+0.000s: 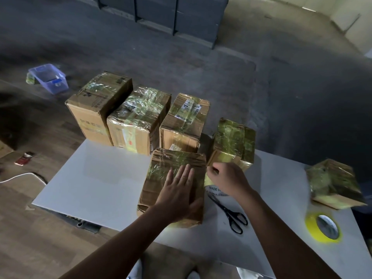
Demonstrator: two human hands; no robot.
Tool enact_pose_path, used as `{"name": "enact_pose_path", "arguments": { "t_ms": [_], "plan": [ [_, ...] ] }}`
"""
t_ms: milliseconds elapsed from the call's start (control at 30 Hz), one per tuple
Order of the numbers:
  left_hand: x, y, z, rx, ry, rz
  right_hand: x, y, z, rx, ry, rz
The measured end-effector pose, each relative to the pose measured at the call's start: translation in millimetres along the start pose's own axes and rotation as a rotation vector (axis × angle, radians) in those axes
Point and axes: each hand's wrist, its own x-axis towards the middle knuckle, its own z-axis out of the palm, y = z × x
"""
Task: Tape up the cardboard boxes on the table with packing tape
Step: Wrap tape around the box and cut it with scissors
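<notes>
fingers [182,174] of my left hand [178,196] lie flat on the near box [159,178]; right hand [227,178] pinches tape [207,181] beside its edge.

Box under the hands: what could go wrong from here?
The tape strip that the right hand seems to pinch could wrinkle or stick crooked on the box, which only the flat left hand steadies. The scissors lie close beside the right forearm and could be knocked.

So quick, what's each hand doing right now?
Left hand: open, flat on the box.
Right hand: pinching the tape strip at its edge.
</notes>
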Motion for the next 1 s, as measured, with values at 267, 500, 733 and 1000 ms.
{"name": "enact_pose_path", "arguments": {
  "t_ms": [267,500,733,1000],
  "plan": [
    [4.0,0.2,9.4,0.064,-0.047,-0.021,-5.0,22.4,-5.3,0.197,-0.021,0.009],
    [3.7,-0.5,9.1,0.067,-0.098,-0.016,-14.7,50.5,14.7,0.02,-0.043,0.088],
    [15.3,15.1,-7.1,0.222,-0.215,0.158,-11.6,51.2,55.5,-0.054,-0.11,0.082],
    [43.5,22.7,-72.4,0.395,-0.61,0.36,-3.4,45.3,61.7,-0.008,-0.253,0.148]
  ]
}}
